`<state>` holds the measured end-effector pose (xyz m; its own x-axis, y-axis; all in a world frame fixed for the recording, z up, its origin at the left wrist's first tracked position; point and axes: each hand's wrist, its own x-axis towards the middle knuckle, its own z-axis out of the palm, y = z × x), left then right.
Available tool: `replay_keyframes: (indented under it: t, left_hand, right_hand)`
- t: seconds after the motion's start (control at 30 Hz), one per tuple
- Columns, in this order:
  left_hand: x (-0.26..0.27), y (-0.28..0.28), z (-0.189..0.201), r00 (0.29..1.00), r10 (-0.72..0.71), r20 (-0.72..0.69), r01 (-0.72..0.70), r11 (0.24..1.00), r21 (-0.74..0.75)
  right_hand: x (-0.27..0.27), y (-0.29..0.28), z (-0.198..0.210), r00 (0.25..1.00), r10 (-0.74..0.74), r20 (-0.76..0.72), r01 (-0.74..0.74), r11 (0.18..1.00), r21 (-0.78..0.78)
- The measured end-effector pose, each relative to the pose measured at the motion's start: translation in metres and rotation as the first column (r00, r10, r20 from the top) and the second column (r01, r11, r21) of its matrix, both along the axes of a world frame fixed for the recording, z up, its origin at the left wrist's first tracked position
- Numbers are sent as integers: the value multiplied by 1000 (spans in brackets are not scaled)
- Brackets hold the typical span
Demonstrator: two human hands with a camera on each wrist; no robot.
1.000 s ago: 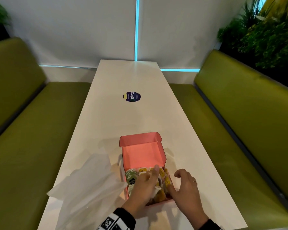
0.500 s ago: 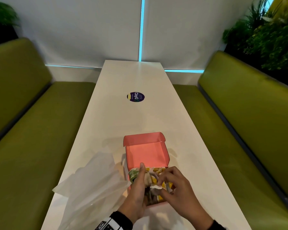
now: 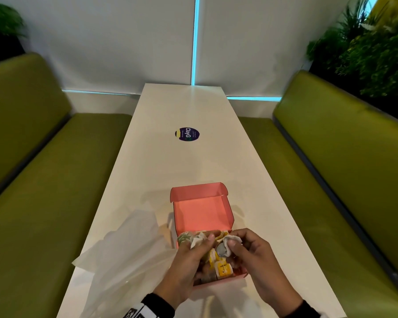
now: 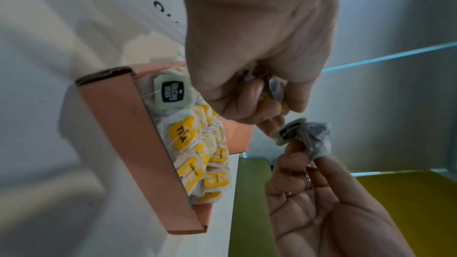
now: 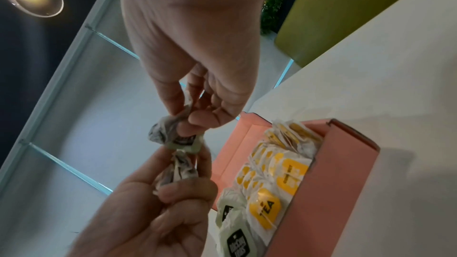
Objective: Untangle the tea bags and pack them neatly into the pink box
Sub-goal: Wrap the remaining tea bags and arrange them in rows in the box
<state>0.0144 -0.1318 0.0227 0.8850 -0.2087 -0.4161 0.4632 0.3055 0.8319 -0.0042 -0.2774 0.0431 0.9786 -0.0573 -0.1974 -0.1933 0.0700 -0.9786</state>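
A long white worktop (image 3: 193, 161) is seen between two green benches (image 3: 44, 180), with the pink box (image 3: 202, 210) as reference point. The box stands open near the worktop's near end, lid raised on its far side. A crumpled translucent bag (image 3: 124, 255) lies just left of the box, touching or nearly touching it; a round dark sticker (image 3: 187, 134) lies well beyond it. The box is largely filled with yellow-tagged tea bags (image 4: 195, 153) in rough rows, a few green-tagged ones (image 5: 237, 239) at one end; packing is judged well advanced. Above the box, a last tangled pair is being separated: the left hand (image 3: 189, 260) is clenched on one crumpled tea bag (image 5: 178, 171), the right hand (image 3: 251, 255) pinches another (image 5: 173, 134). Whether strings join them cannot be told. Nothing obstructs the box opening except the hands themselves.
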Motion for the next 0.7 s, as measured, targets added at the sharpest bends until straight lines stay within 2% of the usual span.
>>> replay_keyframes:
  t: [0.13,0.27,0.4,0.5,0.6,0.7]
  left_hand:
    - [-6,0,0,997,-58,-44,59,998,37]
    - [-8,2,7,998,-57,-7,57,996,64]
    - [-8,4,14,995,-54,80,46,994,98]
    - [-7,5,21,989,-36,143,23,995,95]
    - [-8,5,24,981,-82,175,64,992,106]
    - [-10,5,28,976,-135,173,113,985,131]
  right_hand:
    - [2,0,0,994,-88,60,91,995,-39]
    - [3,-1,0,983,-134,124,146,984,-98]
    - [4,-7,10,986,-61,156,81,990,-119]
    - [6,-14,16,985,13,174,34,964,-263]
    - [8,-17,16,977,7,215,74,928,-366]
    - [9,-14,19,966,-83,245,155,945,-290]
